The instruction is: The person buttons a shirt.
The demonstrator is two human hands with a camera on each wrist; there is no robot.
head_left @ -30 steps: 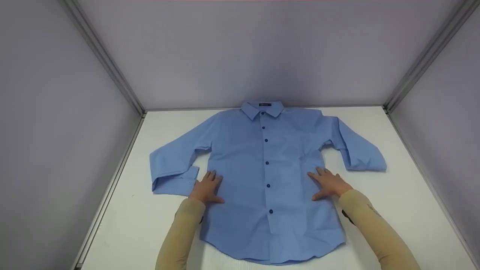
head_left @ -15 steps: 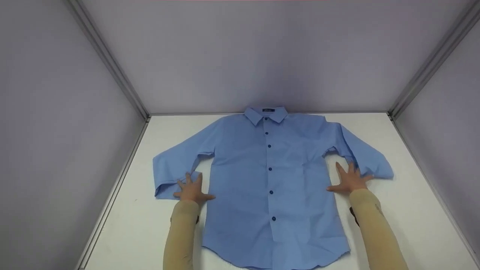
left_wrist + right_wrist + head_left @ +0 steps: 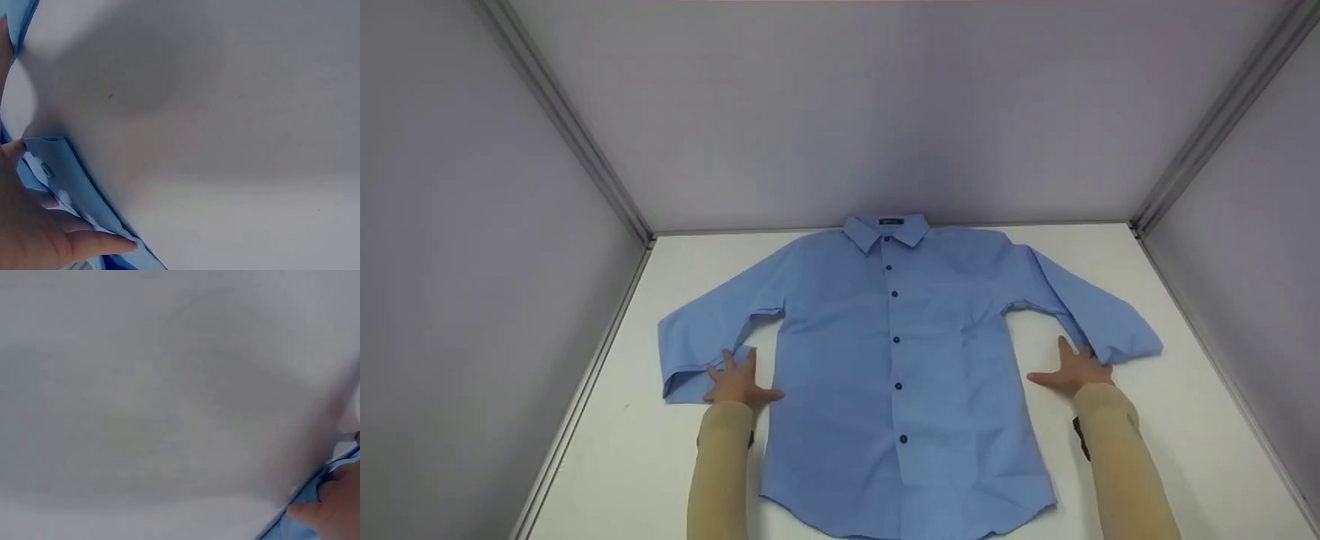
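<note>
A light blue long-sleeved dress shirt (image 3: 840, 375) lies front up, with its dark buttons done up. Both sleeves bend toward the near side. My left hand (image 3: 733, 386) rests with spread fingers on the cuff (image 3: 84, 185) of the left-side sleeve (image 3: 701, 330), its thumb reaching toward the shirt's side edge. The right hand (image 3: 1072, 373) touches the end of the right-side sleeve (image 3: 1110, 322); thumb and index finger are stretched out on the table, while the sleeve partly covers the other fingers. In the right wrist view, fingers of that hand (image 3: 343, 506) lie against blue fabric.
The white table (image 3: 600, 450) is bounded by a grey back wall (image 3: 840, 112) and grey side panels (image 3: 472, 262) with metal corner rails. The shirt's collar (image 3: 889, 229) reaches that back wall. Its curved hem (image 3: 915, 510) lies near the bottom of the head view.
Both hands have moved outward from the shirt's sides to the sleeve ends. The right-side sleeve's end has shifted outward to the right and slightly toward the near side.
</note>
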